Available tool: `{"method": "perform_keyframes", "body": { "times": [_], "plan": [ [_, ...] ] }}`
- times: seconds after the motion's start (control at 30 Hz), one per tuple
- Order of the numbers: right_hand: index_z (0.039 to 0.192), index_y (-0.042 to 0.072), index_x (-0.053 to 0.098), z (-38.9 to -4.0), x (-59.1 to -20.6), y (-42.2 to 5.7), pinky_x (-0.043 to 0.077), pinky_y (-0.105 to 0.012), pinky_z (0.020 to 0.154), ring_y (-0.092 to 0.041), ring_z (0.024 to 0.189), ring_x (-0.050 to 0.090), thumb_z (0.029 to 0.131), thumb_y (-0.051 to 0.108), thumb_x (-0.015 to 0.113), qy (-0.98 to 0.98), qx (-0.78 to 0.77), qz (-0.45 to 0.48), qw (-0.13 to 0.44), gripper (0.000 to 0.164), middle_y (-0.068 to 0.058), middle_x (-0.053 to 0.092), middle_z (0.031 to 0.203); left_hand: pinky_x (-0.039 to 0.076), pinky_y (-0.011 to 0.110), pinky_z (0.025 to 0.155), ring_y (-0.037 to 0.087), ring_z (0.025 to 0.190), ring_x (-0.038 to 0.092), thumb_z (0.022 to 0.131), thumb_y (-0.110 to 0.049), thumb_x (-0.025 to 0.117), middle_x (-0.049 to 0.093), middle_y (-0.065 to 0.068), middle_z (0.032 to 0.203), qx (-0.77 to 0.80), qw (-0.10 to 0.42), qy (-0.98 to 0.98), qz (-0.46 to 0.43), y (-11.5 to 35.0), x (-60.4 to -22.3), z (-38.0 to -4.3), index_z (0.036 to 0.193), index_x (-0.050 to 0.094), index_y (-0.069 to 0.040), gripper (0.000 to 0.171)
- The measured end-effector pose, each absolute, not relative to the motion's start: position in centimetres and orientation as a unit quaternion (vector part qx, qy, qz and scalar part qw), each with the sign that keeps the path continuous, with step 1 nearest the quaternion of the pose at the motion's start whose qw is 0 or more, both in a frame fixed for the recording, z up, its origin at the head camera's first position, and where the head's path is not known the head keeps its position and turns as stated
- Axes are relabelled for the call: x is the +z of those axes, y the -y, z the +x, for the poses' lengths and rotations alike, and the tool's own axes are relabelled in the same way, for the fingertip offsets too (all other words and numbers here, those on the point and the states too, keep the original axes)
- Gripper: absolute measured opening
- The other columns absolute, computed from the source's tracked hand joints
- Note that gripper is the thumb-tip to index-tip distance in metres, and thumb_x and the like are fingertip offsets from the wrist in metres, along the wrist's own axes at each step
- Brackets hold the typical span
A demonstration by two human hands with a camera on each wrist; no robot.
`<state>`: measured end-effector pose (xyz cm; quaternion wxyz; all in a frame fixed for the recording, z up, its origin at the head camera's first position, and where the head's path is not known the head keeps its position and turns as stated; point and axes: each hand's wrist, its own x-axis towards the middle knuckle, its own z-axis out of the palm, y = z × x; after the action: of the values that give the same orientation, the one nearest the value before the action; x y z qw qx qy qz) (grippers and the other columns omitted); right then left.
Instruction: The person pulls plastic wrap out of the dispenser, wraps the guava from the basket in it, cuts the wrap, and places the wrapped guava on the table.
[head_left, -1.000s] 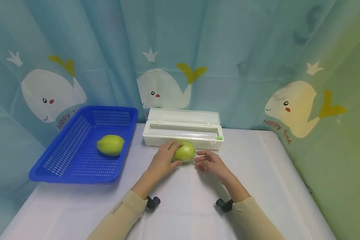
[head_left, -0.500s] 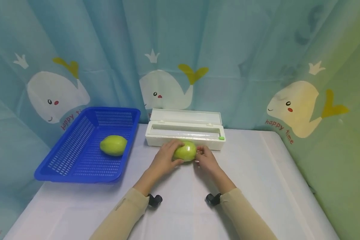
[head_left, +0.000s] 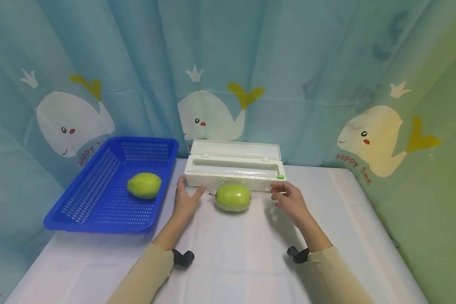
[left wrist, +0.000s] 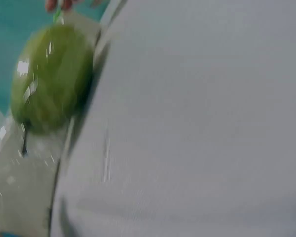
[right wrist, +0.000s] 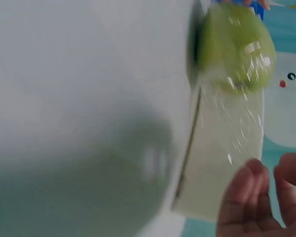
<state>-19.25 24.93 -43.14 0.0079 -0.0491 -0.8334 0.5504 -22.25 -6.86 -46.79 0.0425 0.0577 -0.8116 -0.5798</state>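
Observation:
A green pear-like fruit point(head_left: 233, 197), with a thin dark stem on its left end, lies on the table in front of the white cling film box point(head_left: 233, 182). Shiny clear film point(right wrist: 232, 123) covers the fruit and spreads past its ends. My left hand point(head_left: 185, 202) is to the left of the fruit, thumb and fingers spread, holding nothing. On the other side, my right hand point(head_left: 290, 202) hovers by the box's right end, its fingers loosely bent. A gap shows between thumb and fingertips in the right wrist view. Neither hand touches the fruit.
A blue plastic basket point(head_left: 99, 226) at the left holds another green fruit point(head_left: 144, 185). The film box's lid point(head_left: 235, 149) stands raised, with a green slider point(head_left: 280, 177) at its right end. A whale-print curtain point(head_left: 289, 63) hangs behind the white table point(head_left: 228, 261).
My hands closed in on the fruit's two ends, then moved apart to either side. The fruit now lies uncovered by hands, its stem visible, slightly nearer to me.

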Motion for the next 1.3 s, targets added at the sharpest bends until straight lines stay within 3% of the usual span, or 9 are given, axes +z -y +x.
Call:
{"method": "perform_keyframes", "body": {
  "times": [0.13,0.33,0.53,0.77,0.97,1.13,1.3],
  "plan": [
    [0.12,0.003,0.063,-20.4,-42.0,-25.8,0.053,-0.024,0.069,-0.023,0.091,0.064,0.095,0.008,0.059,0.88,0.466,-0.017,0.089,0.026,-0.015,0.065,0.111,0.013,0.051,0.123,0.039,0.152,0.011,0.089,-0.046,0.072,0.011,0.024,0.164,-0.577,0.02,0.814,0.06,7.0,-47.2,-23.8,0.159,-0.001,-0.007,0.109],
    [0.118,0.001,0.065,-22.0,-41.2,-26.9,0.053,-0.042,0.078,-0.033,0.094,0.065,0.092,0.006,0.06,0.92,0.359,0.033,0.157,0.028,-0.019,0.065,0.111,0.017,0.05,0.123,0.039,0.15,0.019,0.089,-0.033,0.075,0.018,0.023,0.162,-0.587,0.042,0.806,0.066,6.7,-47.9,-25.3,0.159,0.004,-0.008,0.104],
    [0.126,0.002,0.065,-22.9,-41.1,-28.0,0.05,-0.054,0.085,-0.039,0.103,0.063,0.092,0.01,0.06,0.945,0.29,0.043,0.145,0.035,-0.022,0.063,0.118,0.029,0.054,0.115,0.042,0.136,0.038,0.087,-0.032,0.076,0.039,0.024,0.147,-0.569,0.068,0.815,0.083,6.6,-48.2,-25.8,0.155,0.022,-0.007,0.091],
    [0.112,0.001,0.072,-23.4,-41.3,-28.5,0.052,-0.048,0.079,-0.033,0.094,0.066,0.094,0.013,0.066,0.956,0.261,0.047,0.123,0.023,-0.017,0.07,0.106,0.035,0.053,0.11,0.042,0.13,0.045,0.086,-0.032,0.078,0.05,0.024,0.14,-0.526,0.091,0.841,0.081,7.0,-48.5,-26.0,0.15,0.033,-0.006,0.083],
    [0.102,0.004,0.075,-23.8,-41.1,-28.1,0.051,-0.043,0.074,-0.027,0.086,0.064,0.091,0.01,0.071,0.957,0.251,0.072,0.125,0.014,-0.014,0.071,0.1,0.029,0.054,0.115,0.041,0.137,0.038,0.085,-0.03,0.078,0.039,0.022,0.15,-0.535,0.092,0.837,0.066,7.5,-48.5,-26.1,0.157,0.023,-0.015,0.092],
    [0.1,0.005,0.077,-23.8,-40.8,-28.0,0.051,-0.044,0.074,-0.026,0.084,0.063,0.09,0.009,0.071,0.962,0.229,0.087,0.118,0.012,-0.012,0.07,0.097,0.019,0.051,0.122,0.035,0.148,0.024,0.085,-0.025,0.079,0.024,0.015,0.162,-0.599,0.043,0.8,0.016,8.3,-48.2,-26.1,0.161,0.011,-0.02,0.102],
    [0.1,0.006,0.077,-24.0,-40.6,-28.2,0.051,-0.044,0.074,-0.026,0.083,0.063,0.091,0.01,0.071,0.968,0.21,0.092,0.107,0.011,-0.01,0.068,0.094,0.017,0.048,0.123,0.031,0.149,0.023,0.091,-0.024,0.073,0.024,0.012,0.162,-0.664,-0.005,0.747,-0.035,8.9,-47.8,-26.5,0.161,0.007,-0.02,0.096]
  ]
}}
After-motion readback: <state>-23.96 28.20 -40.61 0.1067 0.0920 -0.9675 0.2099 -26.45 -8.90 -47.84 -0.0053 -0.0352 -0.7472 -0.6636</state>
